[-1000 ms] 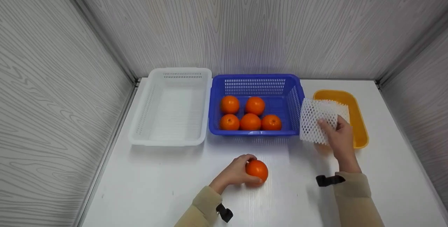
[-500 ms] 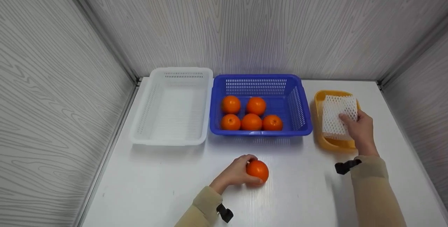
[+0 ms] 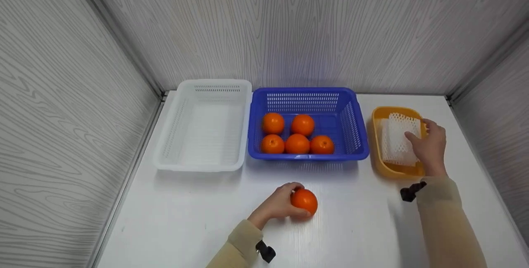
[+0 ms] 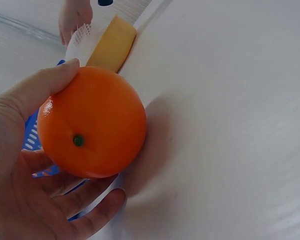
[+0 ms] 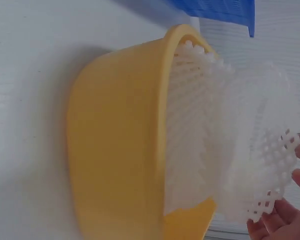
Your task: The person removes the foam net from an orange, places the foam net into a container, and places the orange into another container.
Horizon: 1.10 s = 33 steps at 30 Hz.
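My left hand (image 3: pixel 283 203) holds an orange (image 3: pixel 305 202) on the white table, thumb on one side and fingers round the other. In the left wrist view, the same orange (image 4: pixel 92 122) shows its green stem dot. At the right, my right hand (image 3: pixel 431 146) is over the yellow bowl (image 3: pixel 377 152), its thumb and fingers spread apart. White foam nets (image 3: pixel 403 139) lie in that bowl, one overlapping another. In the right wrist view, the fingertips (image 5: pixel 270 222) of the right hand touch or nearly touch the edge of a bulging net (image 5: pixel 260 135).
A blue basket (image 3: pixel 308 157) with several oranges (image 3: pixel 302 125) stands at the back middle. Left of it, close by, is a white basket (image 3: pixel 198 168). Grey wood-patterned walls (image 3: pixel 297 32) bound the table (image 3: pixel 186 218) at the back and sides.
My right hand has carried the nets rightward into the yellow bowl, and its grip has since loosened, fingers spreading. The nets now lie offset. My left hand keeps the orange in place.
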Each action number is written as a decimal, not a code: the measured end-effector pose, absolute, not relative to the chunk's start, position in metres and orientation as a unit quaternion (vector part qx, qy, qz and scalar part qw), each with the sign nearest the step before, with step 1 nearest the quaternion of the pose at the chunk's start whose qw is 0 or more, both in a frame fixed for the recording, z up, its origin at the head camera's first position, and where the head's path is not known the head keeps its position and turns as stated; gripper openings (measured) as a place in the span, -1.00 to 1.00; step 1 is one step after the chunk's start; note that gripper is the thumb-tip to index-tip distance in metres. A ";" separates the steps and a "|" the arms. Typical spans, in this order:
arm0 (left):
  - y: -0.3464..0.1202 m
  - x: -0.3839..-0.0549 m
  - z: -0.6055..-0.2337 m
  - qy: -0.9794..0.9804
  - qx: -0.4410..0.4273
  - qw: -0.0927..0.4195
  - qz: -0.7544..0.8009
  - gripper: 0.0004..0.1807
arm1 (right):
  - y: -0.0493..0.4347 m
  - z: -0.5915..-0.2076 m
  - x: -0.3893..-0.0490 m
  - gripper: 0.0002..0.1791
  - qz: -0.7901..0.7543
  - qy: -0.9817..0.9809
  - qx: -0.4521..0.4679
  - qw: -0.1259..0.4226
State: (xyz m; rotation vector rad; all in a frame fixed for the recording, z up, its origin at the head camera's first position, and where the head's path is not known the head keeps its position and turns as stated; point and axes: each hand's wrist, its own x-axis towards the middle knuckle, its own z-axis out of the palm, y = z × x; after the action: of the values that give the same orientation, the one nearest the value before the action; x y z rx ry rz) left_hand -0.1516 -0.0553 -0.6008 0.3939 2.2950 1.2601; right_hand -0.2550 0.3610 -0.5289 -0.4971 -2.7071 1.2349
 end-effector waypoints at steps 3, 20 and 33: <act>-0.055 -0.152 -0.601 0.840 0.145 0.244 0.462 -0.20 | 0.354 -0.529 -0.255 -0.48 0.374 -0.917 -0.124 0.065; -0.057 -0.151 -0.599 0.836 0.132 0.254 0.468 -0.19 | 0.346 -0.558 -0.270 -0.28 0.276 -0.941 -0.054 -0.187; -0.056 -0.149 -0.600 0.838 0.148 0.239 0.468 -0.20 | 0.352 -0.550 -0.263 -0.34 0.322 -0.941 -0.021 -0.106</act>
State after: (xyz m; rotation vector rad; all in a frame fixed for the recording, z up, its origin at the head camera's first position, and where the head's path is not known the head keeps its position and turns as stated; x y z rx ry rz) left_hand -0.1486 -0.0557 -0.5998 0.4049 2.2947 1.2826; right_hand -0.2631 0.3517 -0.5503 -0.0703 -3.1727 1.0848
